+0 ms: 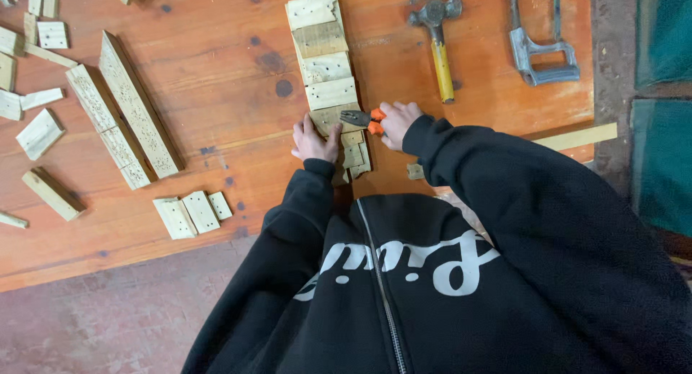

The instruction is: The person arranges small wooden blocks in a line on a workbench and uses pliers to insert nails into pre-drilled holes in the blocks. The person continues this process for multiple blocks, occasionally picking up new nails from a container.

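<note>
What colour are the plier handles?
Orange, on the pliers in the right hand; head view.

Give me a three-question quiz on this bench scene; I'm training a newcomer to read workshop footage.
1. True or false: the right hand holds orange-handled pliers.
2. What does the left hand rest on?
A. the hammer
B. the row of wooden blocks
C. the metal saw frame
3. Which tool lies closer to the wooden blocks, the hammer or the saw frame?

Key:
1. True; the pliers' nose points at a block's edge.
2. B
3. The hammer
</note>
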